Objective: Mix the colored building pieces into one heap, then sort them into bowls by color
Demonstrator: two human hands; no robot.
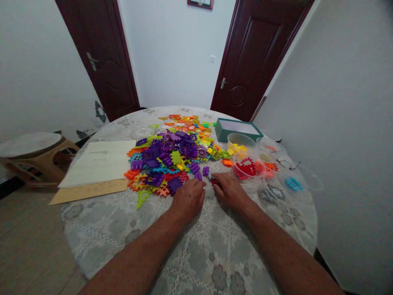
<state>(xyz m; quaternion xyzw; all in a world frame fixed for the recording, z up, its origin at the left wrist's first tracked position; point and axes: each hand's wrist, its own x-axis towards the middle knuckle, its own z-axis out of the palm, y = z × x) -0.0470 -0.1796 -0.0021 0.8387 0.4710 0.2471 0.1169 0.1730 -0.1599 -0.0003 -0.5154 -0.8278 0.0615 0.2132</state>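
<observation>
A heap of plastic interlocking building pieces (176, 149), many purple, lies on the round table. My left hand (188, 196) rests at the heap's near right edge, fingers curled together; anything inside them is hidden. Just beyond its fingertips lies a purple ribbed piece (198, 175). My right hand (230, 188) is bent down to the tabletop, its fingertips closed on a small red and grey building piece (213, 179), mostly covered by the fingers. Another purple ribbed piece (205, 171) lies between the hands. The hands are apart.
Clear round tubs stand at right: one with red pieces (247, 167), one with yellow (238, 148), others with blue (294, 183) and grey pieces (272, 192). Behind them is a green box (238, 129). Papers (98, 162) lie at left on the patterned tablecloth (211, 254).
</observation>
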